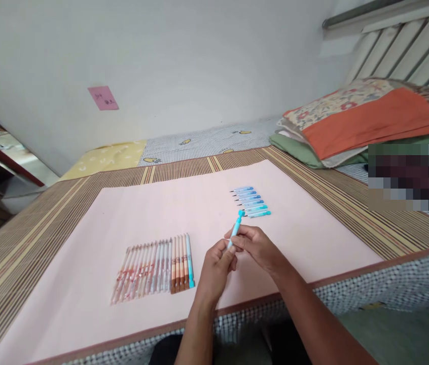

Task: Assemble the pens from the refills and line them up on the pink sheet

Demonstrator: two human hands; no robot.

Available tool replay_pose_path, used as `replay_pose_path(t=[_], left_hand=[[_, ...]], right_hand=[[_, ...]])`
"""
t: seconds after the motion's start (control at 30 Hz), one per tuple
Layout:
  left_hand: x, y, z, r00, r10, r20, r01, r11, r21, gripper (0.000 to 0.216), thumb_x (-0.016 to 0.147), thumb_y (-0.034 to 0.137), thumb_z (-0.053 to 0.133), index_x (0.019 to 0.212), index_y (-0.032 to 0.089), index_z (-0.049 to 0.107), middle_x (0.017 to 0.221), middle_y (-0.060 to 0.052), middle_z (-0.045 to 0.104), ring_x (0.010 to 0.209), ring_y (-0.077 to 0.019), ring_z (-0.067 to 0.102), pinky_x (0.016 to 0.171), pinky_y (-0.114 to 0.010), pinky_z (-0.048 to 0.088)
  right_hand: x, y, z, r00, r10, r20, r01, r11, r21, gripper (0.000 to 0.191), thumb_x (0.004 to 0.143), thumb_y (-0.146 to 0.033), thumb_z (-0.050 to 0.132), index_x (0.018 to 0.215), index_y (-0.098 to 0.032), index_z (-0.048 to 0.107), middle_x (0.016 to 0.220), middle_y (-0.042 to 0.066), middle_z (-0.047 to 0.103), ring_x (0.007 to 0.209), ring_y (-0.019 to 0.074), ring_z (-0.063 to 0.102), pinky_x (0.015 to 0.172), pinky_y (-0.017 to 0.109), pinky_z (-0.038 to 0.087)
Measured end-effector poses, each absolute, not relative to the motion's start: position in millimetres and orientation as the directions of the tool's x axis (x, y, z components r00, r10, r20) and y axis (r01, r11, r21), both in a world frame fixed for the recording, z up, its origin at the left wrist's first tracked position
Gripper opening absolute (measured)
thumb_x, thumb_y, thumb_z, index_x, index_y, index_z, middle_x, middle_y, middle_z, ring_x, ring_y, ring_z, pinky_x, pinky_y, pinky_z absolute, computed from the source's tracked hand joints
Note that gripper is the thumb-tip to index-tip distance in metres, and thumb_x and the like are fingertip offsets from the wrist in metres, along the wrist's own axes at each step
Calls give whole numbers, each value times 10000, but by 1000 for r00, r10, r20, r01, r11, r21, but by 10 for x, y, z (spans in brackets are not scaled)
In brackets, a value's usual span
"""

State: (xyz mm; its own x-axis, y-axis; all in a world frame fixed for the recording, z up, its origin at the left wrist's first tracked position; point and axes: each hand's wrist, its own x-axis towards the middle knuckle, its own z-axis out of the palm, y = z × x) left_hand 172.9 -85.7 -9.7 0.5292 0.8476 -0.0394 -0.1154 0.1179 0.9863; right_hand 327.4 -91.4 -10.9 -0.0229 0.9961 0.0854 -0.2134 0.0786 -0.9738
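Observation:
A light-blue pen (236, 228) with a bright turquoise end is held tilted in front of me by both hands. My left hand (217, 263) pinches its lower part, which the fingers hide. Higher up on the barrel, my right hand (258, 248) closes round it with thumb and fingers. Left of my hands lies a row of several pens (148, 268), pale and reddish, with brown-ended ones and one blue pen (189, 261) at its right end. Beyond my right hand, several short blue pen caps or pen parts with dark tips (250, 202) lie in a column.
A pale pink sheet (85, 243) covers much of the striped bamboo mat (24, 228). Folded bedding with an orange cover (370, 121) is piled at the right, beside a blurred-out patch. A pink note (103, 98) is on the white wall behind.

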Motion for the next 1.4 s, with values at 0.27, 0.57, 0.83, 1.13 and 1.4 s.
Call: replay_pose_path(t=[0.27,0.57,0.83,1.13,1.4], left_hand=[[1752,-880,-129,371,927,52,1,-57,998,224,907,380,578,797,185,596,624,35,494,604,-129,438,600,-247,325],[1771,-855,-168,422,906,-40,-95,88,992,280,903,457,598,891,179,622,591,57,458,523,-98,346,544,-233,273],[1792,-851,-203,418,907,-59,-84,103,991,274,888,447,613,886,173,633,588,59,466,520,-94,346,550,-231,268],[1791,-842,-169,458,888,-31,-74,74,995,285,889,434,615,864,154,660,663,12,550,592,-117,449,598,-250,342],[1743,-872,-174,556,831,6,-261,168,951,306,949,443,556,914,145,613,591,61,373,531,-93,255,525,-262,183]], right_hand=[[3073,-869,-162,71,998,-3,-282,17,-959,288,710,-388,835,729,-205,613,532,-60,547,426,114,482,420,248,368],[3385,-846,-248,-14,1000,-5,-277,-9,-961,267,851,-407,725,973,-170,731,630,-21,566,550,106,462,513,236,362],[3482,-777,-94,206,977,48,-510,149,-847,297,752,-270,707,1029,-183,765,891,62,702,608,123,500,516,262,372],[3364,-823,-102,25,999,45,-258,50,-965,285,799,-404,767,930,-152,751,638,-13,574,584,118,478,577,278,389],[3320,-880,-157,-132,987,90,-201,62,-978,289,881,-448,689,935,-167,728,665,-23,503,650,132,471,655,291,410]])
